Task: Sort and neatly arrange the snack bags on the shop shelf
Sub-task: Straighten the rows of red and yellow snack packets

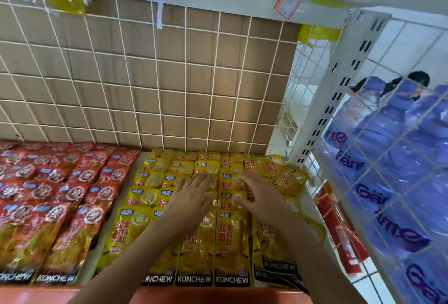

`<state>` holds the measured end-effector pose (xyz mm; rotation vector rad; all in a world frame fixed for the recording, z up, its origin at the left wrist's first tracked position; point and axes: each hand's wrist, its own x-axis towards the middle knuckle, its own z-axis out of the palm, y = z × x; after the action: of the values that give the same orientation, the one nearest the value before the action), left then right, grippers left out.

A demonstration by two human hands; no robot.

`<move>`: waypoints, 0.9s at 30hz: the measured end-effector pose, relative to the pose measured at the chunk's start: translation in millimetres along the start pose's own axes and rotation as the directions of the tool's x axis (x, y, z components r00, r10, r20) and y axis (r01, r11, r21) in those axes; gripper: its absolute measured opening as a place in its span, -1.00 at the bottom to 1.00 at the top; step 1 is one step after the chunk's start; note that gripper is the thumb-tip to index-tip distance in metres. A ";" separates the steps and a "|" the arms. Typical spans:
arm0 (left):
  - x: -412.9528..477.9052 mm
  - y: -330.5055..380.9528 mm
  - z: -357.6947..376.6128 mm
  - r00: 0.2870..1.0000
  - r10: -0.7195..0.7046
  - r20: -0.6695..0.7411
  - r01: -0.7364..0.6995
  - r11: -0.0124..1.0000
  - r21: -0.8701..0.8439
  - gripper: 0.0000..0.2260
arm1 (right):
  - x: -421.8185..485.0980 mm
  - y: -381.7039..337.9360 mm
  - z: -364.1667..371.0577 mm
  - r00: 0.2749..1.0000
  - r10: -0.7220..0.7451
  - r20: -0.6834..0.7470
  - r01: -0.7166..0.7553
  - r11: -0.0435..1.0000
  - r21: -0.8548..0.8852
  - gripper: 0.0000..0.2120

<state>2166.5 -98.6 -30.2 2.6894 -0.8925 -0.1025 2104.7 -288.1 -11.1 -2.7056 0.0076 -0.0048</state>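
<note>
Only the head cam to go on, so: both hands are down on the yellow snack bags [230, 238], which fill the right half of the shelf [110, 221] in rows running front to back. The red snack bags [60, 194] sit in their own block to the left, with a bare strip between the two colours.

The left hand [191, 194] is flat with its fingers straight and together, pressing on the bags. The right hand [259, 197] is loosely spread with the thumb out, and it isn't pinching anything (bit blurry though).

What matters is the skewed bags [288, 177] at the back right corner. Their long axis is twisted off the row line. They're just beyond and to the right of the right hand, so I reckon that hand gets them.
</note>
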 end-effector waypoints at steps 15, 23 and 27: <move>15.8 0.2 5.2 0.996 0.023 0.087 -0.028 0.998 0.061 -0.40 | 14.0 -1.4 3.4 0.996 0.012 0.084 -0.006 0.997 -0.079 -0.16; 22.6 0.3 4.2 0.993 0.031 0.115 -0.035 0.999 0.029 -0.53 | 12.8 -2.2 3.6 0.999 0.008 0.054 -0.003 0.995 -0.096 -0.34; 27.8 1.9 2.3 0.991 0.042 0.127 -0.042 0.999 -0.001 -0.53 | 11.1 -1.0 4.6 1.000 0.008 0.015 -0.008 1.000 -0.010 -0.53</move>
<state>2187.4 -117.2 -31.0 2.6888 -0.9860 -0.2671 2115.8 -285.3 -14.8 -2.7149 0.0138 0.0178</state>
